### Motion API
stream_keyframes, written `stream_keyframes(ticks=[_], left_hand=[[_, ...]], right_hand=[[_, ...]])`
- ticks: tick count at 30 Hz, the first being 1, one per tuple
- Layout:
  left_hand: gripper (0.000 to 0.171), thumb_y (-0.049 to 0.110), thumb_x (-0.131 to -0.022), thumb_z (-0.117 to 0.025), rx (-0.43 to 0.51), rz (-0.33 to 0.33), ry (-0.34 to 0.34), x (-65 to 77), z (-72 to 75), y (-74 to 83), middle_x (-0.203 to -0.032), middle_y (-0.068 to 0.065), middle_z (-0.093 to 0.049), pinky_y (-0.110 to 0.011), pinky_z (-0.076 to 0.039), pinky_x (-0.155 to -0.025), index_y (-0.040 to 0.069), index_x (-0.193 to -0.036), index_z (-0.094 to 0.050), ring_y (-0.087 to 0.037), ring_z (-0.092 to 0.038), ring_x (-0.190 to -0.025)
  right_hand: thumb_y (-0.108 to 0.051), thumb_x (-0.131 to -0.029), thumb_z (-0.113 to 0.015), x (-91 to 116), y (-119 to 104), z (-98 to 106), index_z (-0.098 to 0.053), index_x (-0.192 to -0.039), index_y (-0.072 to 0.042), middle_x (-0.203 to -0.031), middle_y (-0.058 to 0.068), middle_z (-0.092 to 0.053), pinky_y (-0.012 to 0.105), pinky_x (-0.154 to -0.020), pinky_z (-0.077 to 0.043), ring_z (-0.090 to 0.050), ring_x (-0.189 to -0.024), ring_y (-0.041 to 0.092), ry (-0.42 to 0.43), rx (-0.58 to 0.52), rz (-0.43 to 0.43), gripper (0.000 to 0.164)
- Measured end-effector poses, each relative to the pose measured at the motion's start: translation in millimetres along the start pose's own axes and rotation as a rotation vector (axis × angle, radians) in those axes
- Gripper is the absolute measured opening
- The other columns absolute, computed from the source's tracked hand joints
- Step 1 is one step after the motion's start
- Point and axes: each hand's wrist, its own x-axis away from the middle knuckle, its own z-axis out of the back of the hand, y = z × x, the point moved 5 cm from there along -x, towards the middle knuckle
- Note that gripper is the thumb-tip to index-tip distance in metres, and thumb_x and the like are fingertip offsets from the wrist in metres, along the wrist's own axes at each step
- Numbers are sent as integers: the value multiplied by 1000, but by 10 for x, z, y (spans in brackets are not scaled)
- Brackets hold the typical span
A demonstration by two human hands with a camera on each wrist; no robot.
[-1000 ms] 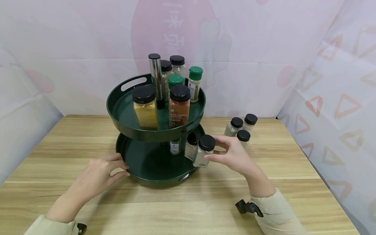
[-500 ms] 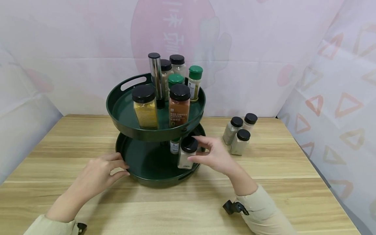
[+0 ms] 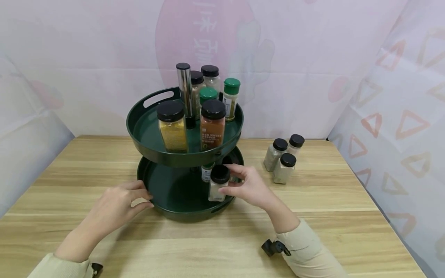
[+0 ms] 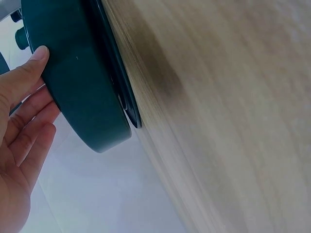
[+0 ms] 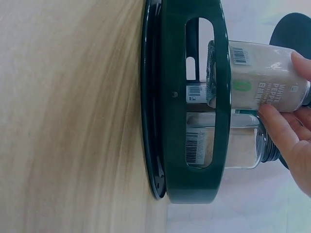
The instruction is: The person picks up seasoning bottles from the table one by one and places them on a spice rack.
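Head view: left hand pinches the lower tray at its eight o'clock rim; right hand pinches the white pepper jar above four o'clock; left wrist: thumb and fingers straddle the rim; right wrist: neighbouring jar at six o'clock, so best lowered upright, gently.
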Motion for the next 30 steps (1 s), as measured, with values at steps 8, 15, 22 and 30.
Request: stream_keyframes(ticks=[8, 15, 22, 30], left_hand=[[20, 22, -63, -90, -2, 7, -7, -13, 7, 3, -79, 14, -61, -13, -45, -53, 21, -76, -75, -1, -61, -65], [21, 21, -62, -90, 2, 9, -5, 10, -3, 12, -80, 15, -61, -14, -44, -52, 23, -76, -75, -2, -60, -64], [22, 21, -61, -91, 13, 4, 14, 28, -10, 12, -79, 15, -60, -10, -40, -52, 22, -77, -75, -2, -59, -64], [22, 22, -61, -90, 14, -3, 24, 21, -3, 10, -80, 15, -60, -11, -41, -51, 22, -76, -74, -2, -59, -63]], right_hand=[[-6, -83, -78, 0, 26, 9, -56, -138, 1, -138, 18, -60, 37, -95, -55, -59, -128, 32, 1, 43, 3, 59], [-6, -83, -78, -7, 101, 21, -56, -137, 2, -135, 18, -62, 37, -94, -56, -60, -126, 33, -1, 58, 10, 59], [-6, -85, -77, -17, 128, 46, -53, -139, 4, -139, 21, -58, 39, -97, -55, -58, -128, 35, -3, 53, 13, 60], [-4, -84, -77, -46, 187, 71, -55, -137, 3, -136, 20, -60, 39, -98, -54, -59, -127, 34, -2, 54, -1, 58]])
